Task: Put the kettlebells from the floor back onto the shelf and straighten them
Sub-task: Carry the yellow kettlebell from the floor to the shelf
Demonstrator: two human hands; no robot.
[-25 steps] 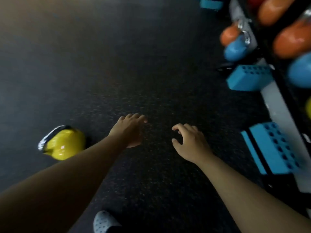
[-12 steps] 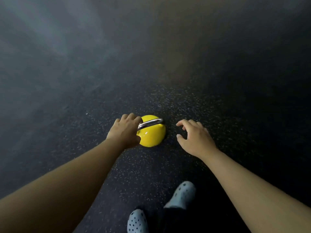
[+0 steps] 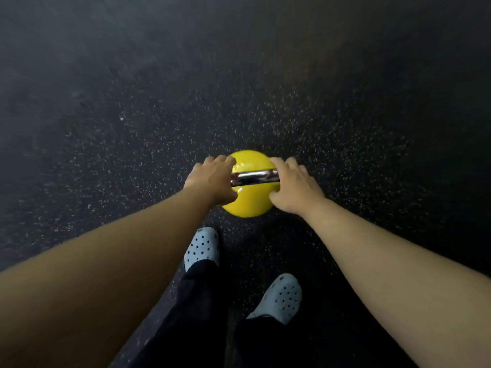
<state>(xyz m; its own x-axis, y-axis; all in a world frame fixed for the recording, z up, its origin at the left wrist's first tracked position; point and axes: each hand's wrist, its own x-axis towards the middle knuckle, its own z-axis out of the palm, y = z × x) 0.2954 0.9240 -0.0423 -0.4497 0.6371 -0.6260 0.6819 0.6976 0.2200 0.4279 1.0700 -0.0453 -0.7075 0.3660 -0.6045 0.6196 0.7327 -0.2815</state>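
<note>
Dark speckled rubber floor [image 3: 132, 155] fills the view, its pale flecks brightest around the middle and fading into shadow toward the edges. On it sits a yellow kettlebell [image 3: 249, 205], upright, with its chrome handle [image 3: 253, 177] running left to right across the top. It is on the floor just ahead of the person's feet, and no shelf is in sight

The left hand [image 3: 211, 183] is at the handle's left end, fingers curled over the far side and thumb tucked under the near side, so it wraps that end of the bar. The right hand [image 3: 295, 188] is at the handle's right end, fingers draped over the top and far side of the bell, thumb pressing the yellow body below the bar. Whether the right fingers fully close round the handle I cannot tell, since the hand covers that end. Both bare forearms reach down and in from the lower corners

Below the kettlebell two pale perforated clogs stand on the floor, the left clog [image 3: 202, 247] a little ahead of the right clog [image 3: 281, 297], with dark trousers [image 3: 196, 301] above them
</note>
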